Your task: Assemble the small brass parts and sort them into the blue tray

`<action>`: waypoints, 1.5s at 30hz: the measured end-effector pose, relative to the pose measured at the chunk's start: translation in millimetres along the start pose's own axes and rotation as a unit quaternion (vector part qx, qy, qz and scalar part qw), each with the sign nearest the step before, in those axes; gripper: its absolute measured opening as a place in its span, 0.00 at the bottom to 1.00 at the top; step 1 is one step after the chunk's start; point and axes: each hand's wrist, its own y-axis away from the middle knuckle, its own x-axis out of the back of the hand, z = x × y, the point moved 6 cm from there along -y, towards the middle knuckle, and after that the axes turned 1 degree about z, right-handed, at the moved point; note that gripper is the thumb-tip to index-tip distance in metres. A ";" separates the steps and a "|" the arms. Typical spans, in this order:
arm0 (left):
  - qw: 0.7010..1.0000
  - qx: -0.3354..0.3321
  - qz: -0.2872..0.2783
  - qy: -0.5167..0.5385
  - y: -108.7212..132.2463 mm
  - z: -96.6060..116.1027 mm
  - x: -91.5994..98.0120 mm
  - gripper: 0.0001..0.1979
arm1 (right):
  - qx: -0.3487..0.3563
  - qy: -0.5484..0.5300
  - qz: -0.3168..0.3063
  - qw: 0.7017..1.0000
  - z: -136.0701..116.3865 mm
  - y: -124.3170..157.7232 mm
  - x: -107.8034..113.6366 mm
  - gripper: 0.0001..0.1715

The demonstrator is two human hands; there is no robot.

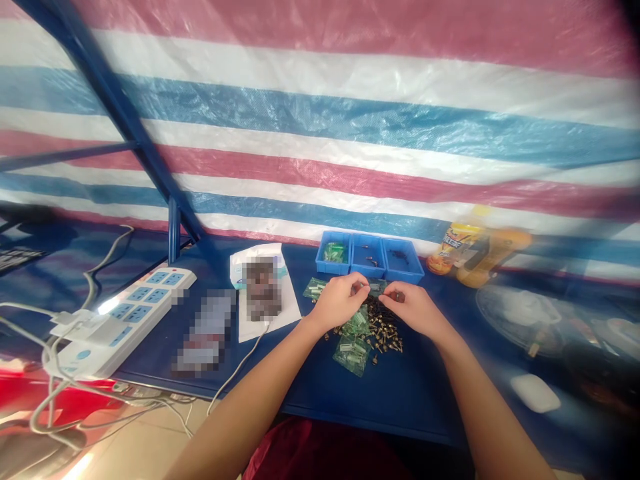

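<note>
My left hand (343,301) is closed, thumb and fingers curled together above a heap of small parts. My right hand (416,308) faces it across a narrow gap, also closed with its fingertips pinched. A small clear plastic bag (377,287) shows between the two sets of fingertips; whether either hand grips it is too blurred to tell. Below the hands lie several brass-and-dark screw-like pieces (386,332) in a loose pile. Small clear bags with greenish-white contents lie beside them, one bag (353,353) nearest me and another bag (314,288) behind my left hand.
Behind the pile stand three joined blue bins: a left bin (334,268) with green bags, a middle bin (369,270) and a right bin (404,275) with few pieces. Bottles (455,247) stand right. A power strip (125,320), cables and a white packet (291,313) lie left.
</note>
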 end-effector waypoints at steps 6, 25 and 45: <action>0.999 -0.016 -0.028 0.019 1.3 4.1 -3.8 0.10 | 0.014 -0.106 -0.018 0.994 -11.8 1.1 -9.3 0.13; 0.994 -0.013 -0.026 0.107 0.6 10.4 -0.9 0.15 | -0.044 -0.328 0.001 0.944 -10.1 -2.3 -15.6 0.16; 0.994 -0.035 0.029 0.100 2.3 18.5 7.9 0.17 | -0.076 -0.479 -0.057 0.873 -12.9 -0.9 -26.3 0.18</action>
